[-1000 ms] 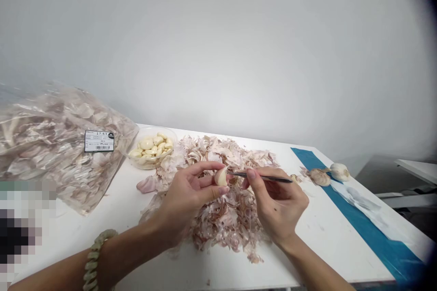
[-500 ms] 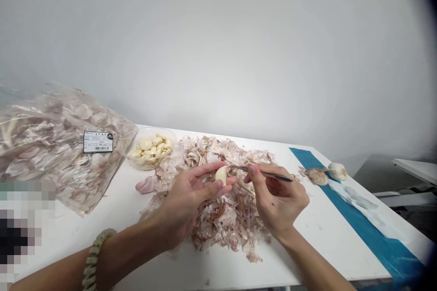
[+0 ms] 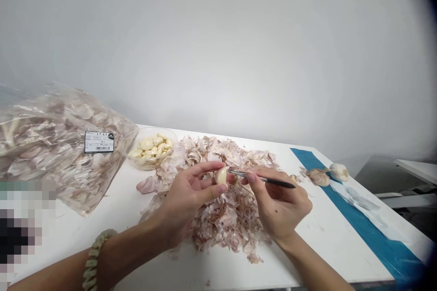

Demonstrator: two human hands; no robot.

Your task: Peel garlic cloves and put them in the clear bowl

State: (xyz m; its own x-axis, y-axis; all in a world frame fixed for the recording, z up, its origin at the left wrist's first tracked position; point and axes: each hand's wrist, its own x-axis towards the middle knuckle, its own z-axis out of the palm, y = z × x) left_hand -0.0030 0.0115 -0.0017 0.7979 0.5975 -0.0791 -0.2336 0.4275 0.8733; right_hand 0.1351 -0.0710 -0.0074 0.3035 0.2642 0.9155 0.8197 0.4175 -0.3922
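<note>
Left fingers (image 3: pixel 205 168): nearly closed, pinched the clove (image 3: pixel 221 176).
Right fingers (image 3: pixel 269 172): closed round the knife (image 3: pixel 279 183), three o'clock.
Clove: seemed light, firm, slick; broad sides suited gripping.

In our grip we count one clove (image 3: pixel 221 176), one tool (image 3: pixel 279 183); rightward, two bulbs (image 3: pixel 339 172); leftward, one bowl (image 3: pixel 146 164), one bag (image 3: pixel 63 143).

A ridged, greenish band (image 3: pixel 91 263) circles the left forearm (image 3: pixel 136 245).
</note>
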